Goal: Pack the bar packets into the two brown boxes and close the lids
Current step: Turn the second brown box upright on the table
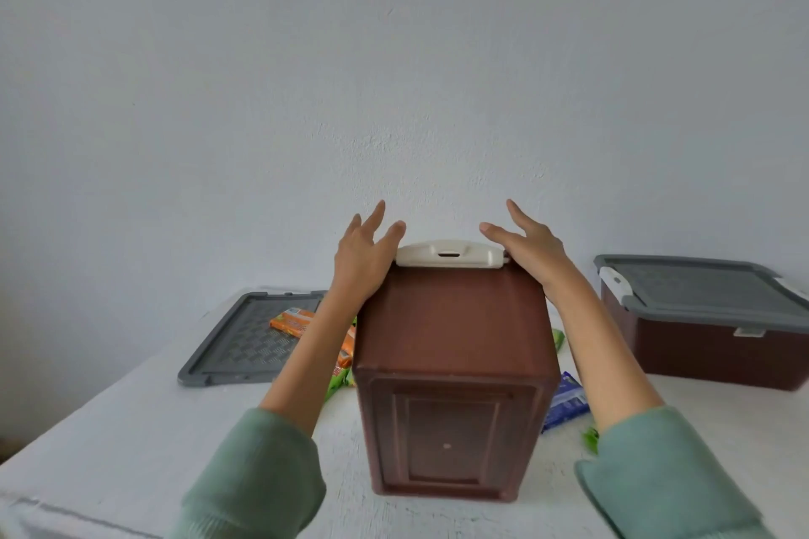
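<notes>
Brown box (455,346) upended, base toward camera, long axis running away. Left hand (363,263) and right hand (532,254) press its far sides equally; grip wide, fingers splayed (nothing curled). Bar packets (297,322) lie on the table (109,429) behind it.

A plain pale wall (394,57) stands behind the fingers (376,214) and fills all the space above them. Below the fingers is a table (109,429) with a white cloth (735,420) on it. A thin grey line (65,510) runs across the cloth, far down and to the left of the fingers.
</notes>
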`<state>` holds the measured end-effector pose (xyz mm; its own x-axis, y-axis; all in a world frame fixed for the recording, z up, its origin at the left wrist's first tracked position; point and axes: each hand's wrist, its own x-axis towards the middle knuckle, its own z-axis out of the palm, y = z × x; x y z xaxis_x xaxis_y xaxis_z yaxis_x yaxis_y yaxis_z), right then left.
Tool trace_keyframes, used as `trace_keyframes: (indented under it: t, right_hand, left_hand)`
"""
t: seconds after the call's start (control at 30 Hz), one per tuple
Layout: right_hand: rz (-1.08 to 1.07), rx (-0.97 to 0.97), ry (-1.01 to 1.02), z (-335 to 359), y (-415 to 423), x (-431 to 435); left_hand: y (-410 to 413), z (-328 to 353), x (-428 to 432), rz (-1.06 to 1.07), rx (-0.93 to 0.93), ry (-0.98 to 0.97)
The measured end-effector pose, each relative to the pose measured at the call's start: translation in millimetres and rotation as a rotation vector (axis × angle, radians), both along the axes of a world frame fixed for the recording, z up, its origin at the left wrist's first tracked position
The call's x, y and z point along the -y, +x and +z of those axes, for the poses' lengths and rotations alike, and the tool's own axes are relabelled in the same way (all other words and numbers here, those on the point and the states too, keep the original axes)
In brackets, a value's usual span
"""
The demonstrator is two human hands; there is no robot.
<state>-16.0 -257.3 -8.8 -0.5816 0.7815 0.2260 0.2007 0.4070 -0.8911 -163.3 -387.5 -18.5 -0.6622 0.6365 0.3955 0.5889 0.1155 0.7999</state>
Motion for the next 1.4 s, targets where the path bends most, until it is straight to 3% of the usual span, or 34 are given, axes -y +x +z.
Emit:
trace_keyframes:
  t: [0.27, 0.53, 0.67, 0.8, 1.0, 1.13, 1.4]
  right_hand:
    - [-0.049, -0.110, 0.177, -6, 23, 34]
    - [0.026, -0.428, 0.461, -34, 77, 99]
    - [-0.055, -0.483, 0.608, -61, 82, 113]
    - [-0.083, -0.469, 0.550, -91, 70, 113]
    - [-0.102, -0.393, 0.517, -120, 65, 113]
    - [-0.071, -0.370, 0.433, -117, 68, 112]
    - [-0.084, -0.262, 0.222, -103, 74, 110]
  left_hand:
    - [25, -9, 34, 0.002, -0.145, 0.166]
    - [83, -35, 101, -0.020, -0.326, 0.398]
    - [86, -60, 111, -0.035, -0.355, 0.478]
    - [73, -98, 99, -0.054, -0.391, 0.533]
    - [63, -122, 99, -0.074, -0.326, 0.495]
    - [64, -114, 103, -0.110, -0.154, 0.404]
    - [66, -96, 107, -0.094, -0.127, 0.091]
